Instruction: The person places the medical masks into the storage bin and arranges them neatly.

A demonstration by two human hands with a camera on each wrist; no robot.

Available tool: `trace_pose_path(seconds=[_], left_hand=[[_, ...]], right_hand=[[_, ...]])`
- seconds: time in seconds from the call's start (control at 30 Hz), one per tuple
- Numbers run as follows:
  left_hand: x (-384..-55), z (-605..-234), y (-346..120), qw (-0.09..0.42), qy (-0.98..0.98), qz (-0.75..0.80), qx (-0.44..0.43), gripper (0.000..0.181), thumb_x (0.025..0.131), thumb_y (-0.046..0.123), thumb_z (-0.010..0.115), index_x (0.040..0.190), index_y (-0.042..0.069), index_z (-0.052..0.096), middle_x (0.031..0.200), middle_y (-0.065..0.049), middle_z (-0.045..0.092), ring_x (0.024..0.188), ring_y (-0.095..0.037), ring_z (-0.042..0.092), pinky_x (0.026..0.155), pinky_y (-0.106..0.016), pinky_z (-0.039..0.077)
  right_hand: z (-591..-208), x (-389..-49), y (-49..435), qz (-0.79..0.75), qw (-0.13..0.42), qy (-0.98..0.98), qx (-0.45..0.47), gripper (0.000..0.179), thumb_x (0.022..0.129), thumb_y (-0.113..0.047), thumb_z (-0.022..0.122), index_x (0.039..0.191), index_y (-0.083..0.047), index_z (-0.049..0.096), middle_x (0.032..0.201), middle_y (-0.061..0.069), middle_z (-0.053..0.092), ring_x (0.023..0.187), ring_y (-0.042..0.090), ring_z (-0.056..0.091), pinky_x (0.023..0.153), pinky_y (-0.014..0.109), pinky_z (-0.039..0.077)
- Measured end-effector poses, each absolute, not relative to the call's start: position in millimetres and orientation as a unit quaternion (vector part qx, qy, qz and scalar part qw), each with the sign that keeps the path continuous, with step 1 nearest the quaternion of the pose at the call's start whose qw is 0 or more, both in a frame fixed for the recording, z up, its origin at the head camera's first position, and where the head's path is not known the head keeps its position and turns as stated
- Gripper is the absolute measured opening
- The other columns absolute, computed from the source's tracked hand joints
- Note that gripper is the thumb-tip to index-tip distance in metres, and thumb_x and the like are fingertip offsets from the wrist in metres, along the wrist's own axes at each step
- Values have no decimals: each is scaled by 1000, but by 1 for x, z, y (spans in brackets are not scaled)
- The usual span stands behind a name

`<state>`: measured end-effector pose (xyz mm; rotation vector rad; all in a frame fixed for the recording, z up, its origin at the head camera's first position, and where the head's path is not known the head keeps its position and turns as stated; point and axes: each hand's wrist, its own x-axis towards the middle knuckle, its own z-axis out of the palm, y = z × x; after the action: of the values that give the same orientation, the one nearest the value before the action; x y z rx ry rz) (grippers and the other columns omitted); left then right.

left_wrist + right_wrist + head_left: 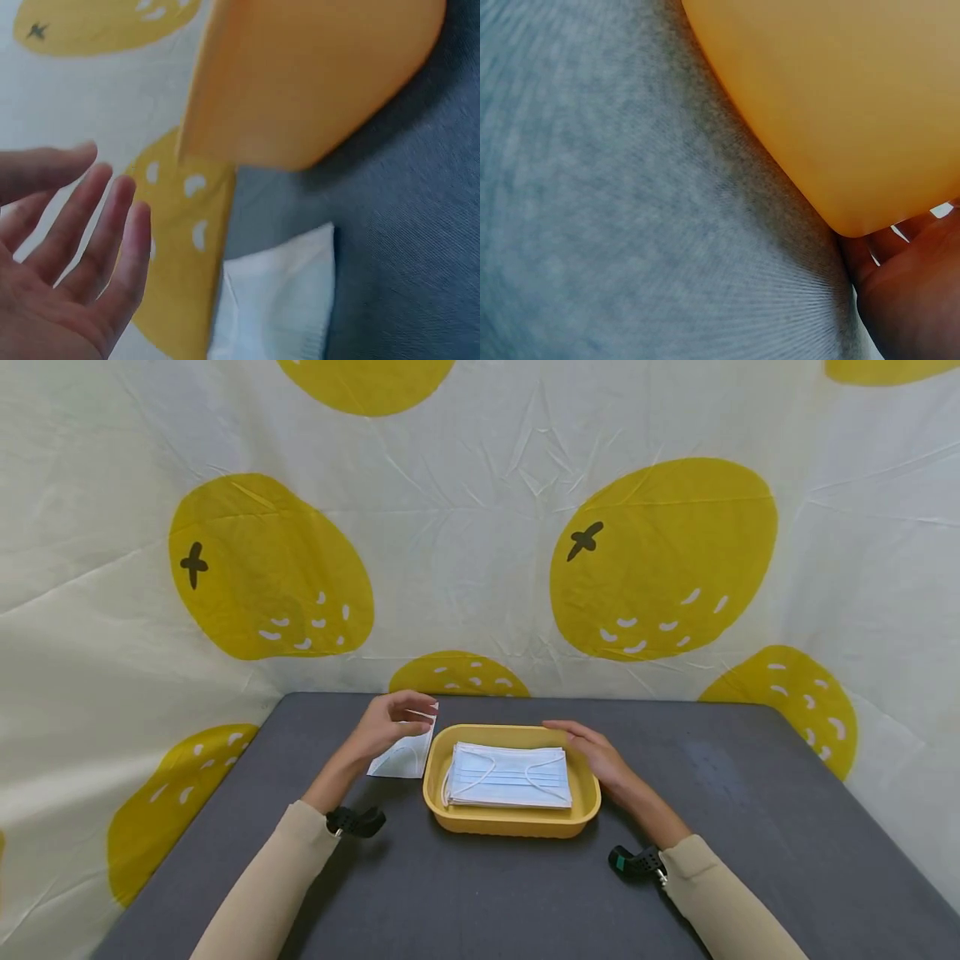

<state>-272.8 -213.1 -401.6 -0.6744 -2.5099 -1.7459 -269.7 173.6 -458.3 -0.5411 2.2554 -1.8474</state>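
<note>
A yellow tray (513, 827) sits on the table and holds a stack of light blue face masks (510, 781) with white ear loops. To its left lies a single face mask (401, 760), partly hidden in the head view by my left hand (386, 727). That hand hovers over the mask with its fingers loosely bent; nothing lies in its palm in the left wrist view. At the tray's far right corner is my right hand (597, 760), its fingers extended along the outside. In the right wrist view, its fingers (889, 244) are partly hidden behind the tray wall.
A dark grey table (480, 902) carries everything. Behind and on both sides hangs a white cloth (465, 560) printed with yellow fruit shapes. A black band sits on each wrist, near the beige sleeves (273, 877).
</note>
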Motion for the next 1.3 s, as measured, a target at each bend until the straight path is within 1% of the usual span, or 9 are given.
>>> trace_pose_path(seconds=[0.1,0.17,0.33,0.47,0.63,0.77,0.83,1.07,1.3], left_hand=[[-271,-411,-225,31,-781,-602,-160,40,94,4,73,133,-1,64,127,-28,68,106,-30,73,85,-28,61],[-270,-418,-231,48,-773,-622,-115,40,94,5,74,133,2,65,128,-29,67,103,-24,74,84,-27,62],[-267,-432,-244,80,-778,-622,-33,41,93,5,73,133,2,65,131,-31,65,98,-15,72,83,-25,61],[-267,-442,-252,87,-799,-594,-2,44,93,6,73,135,2,64,132,-28,66,106,-22,70,87,-27,60],[-268,-451,-258,100,-840,-532,24,43,91,8,76,133,6,66,129,-21,70,115,-35,69,89,-35,59],[-270,-454,-258,116,-858,-500,26,43,89,9,78,131,8,68,125,-20,71,113,-36,70,87,-38,59],[-271,-455,-258,122,-863,-489,27,43,88,9,79,130,8,69,124,-20,72,111,-36,71,86,-40,59],[-272,-456,-259,127,-882,-453,38,47,84,7,81,129,5,69,126,-21,71,111,-38,71,91,-50,59],[-271,-456,-259,104,-901,-422,18,58,81,5,83,136,4,65,130,-23,69,113,-39,70,91,-52,59]], right_hand=[[-458,-270,173,-619,86,760,-180,43,112,-15,34,150,-6,52,162,18,41,142,39,47,97,18,51],[-458,-270,173,-619,85,760,-180,43,112,-15,35,150,-5,53,162,18,42,141,37,48,97,19,51],[-457,-270,173,-621,85,758,-182,43,112,-15,35,150,-5,53,161,19,43,135,23,55,97,19,52],[-458,-271,173,-624,82,755,-185,44,111,-15,34,150,-3,52,159,21,43,129,15,58,96,19,54],[-458,-271,171,-624,90,755,-182,44,112,-15,34,150,-5,52,161,18,43,135,23,54,97,19,53],[-458,-271,172,-622,88,756,-184,44,112,-14,34,151,-5,52,161,19,43,141,35,49,98,18,51],[-457,-271,172,-621,86,758,-182,44,112,-15,34,151,-5,52,161,19,42,142,37,47,98,17,51],[-458,-271,174,-616,86,762,-180,43,112,-16,34,151,-6,52,162,18,42,141,33,49,98,17,51],[-459,-272,175,-620,87,758,-183,43,113,-17,35,151,-5,52,161,18,42,135,22,54,97,18,51]])
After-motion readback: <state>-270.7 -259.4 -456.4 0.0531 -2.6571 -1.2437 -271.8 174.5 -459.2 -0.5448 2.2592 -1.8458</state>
